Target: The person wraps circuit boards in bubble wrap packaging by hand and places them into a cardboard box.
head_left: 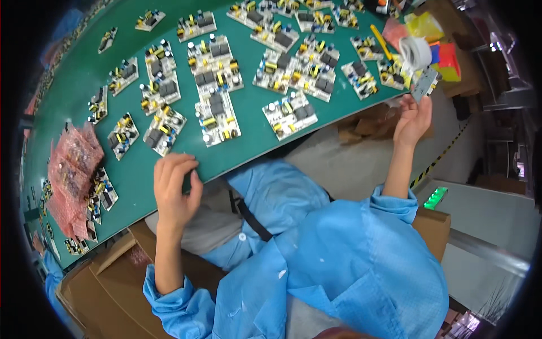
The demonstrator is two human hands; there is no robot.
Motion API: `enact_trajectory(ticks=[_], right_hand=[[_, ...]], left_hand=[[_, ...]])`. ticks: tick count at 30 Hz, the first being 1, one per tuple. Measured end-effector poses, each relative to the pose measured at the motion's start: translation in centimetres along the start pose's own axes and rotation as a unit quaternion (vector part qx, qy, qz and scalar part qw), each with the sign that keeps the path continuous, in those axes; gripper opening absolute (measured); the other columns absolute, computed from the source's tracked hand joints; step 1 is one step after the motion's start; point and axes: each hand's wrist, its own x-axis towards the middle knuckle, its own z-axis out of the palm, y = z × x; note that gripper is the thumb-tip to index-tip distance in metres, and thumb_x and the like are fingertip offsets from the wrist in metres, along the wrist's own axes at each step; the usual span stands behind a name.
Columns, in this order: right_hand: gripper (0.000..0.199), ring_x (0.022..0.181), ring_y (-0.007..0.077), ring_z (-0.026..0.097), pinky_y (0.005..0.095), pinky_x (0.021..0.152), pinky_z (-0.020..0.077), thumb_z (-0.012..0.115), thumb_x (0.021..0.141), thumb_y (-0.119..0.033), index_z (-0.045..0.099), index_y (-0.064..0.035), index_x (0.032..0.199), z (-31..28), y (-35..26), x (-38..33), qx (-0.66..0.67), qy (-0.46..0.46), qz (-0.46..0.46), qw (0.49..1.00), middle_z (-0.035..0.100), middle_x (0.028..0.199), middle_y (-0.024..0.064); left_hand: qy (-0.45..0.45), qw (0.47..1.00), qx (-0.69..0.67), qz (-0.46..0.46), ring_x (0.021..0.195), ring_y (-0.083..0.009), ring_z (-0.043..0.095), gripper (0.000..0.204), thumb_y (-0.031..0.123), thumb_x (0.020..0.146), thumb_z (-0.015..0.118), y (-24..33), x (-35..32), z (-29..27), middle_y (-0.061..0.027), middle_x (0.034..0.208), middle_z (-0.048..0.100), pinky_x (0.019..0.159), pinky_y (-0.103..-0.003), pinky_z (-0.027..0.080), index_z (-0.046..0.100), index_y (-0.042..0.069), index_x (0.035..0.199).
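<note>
Beyond the table's right front edge, my right hand grips a circuit board between thumb and fingers; its flat grey side faces up. My left hand rests at the front edge of the green table, fingers loosely bent and thumb apart, with no held thing plainly visible. The closest board to it is a circuit board with black, yellow and blue parts. To its right lies a column of boards. Another circuit board lies near the front edge, between my hands.
Several more boards cover the table's far side. Pink bubble wrap with boards is at left. A white roll, a yellow pen-like tool and a red-and-blue object crowd the right corner. Another person's hand shows far left.
</note>
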Motion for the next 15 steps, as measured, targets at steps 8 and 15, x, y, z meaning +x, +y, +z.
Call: enact_trajectory(ticks=[8, 15], right_hand=[[0.06, 0.088, 0.01, 0.058, 0.0248, 0.071, 0.0506, 0.077, 0.086, -0.015, 0.047, -0.0006, 0.136, -9.5, 5.8, -13.1, -0.24, 0.058, 0.076, 0.966, 0.057, 0.113, 0.0074], [0.044, 0.063, 0.0155, 0.054, 0.0282, 0.062, 0.0473, 0.072, 0.087, -0.043, 0.062, -0.0084, 0.113, -14.2, 12.9, -29.5, 0.077, 0.29, 0.588, 0.751, 0.059, 0.078, 0.002]], left_hand=[[0.014, 0.999, 0.035, -0.014, 0.099, -0.032, 0.061, 0.015, -0.007, 0.08, 0.061, -0.4, -0.1, 0.7, -0.0151, 0.102, 0.066, 0.093, -0.04, 0.045, 0.064, -0.001, 0.094], [0.012, 0.99, 0.122, 0.065, 0.101, -0.0315, 0.06, 0.016, 0.003, 0.088, 0.06, -1.6, -1.0, 2.0, -0.0147, 0.108, 0.065, 0.092, -0.042, 0.045, 0.066, -0.001, 0.102]])
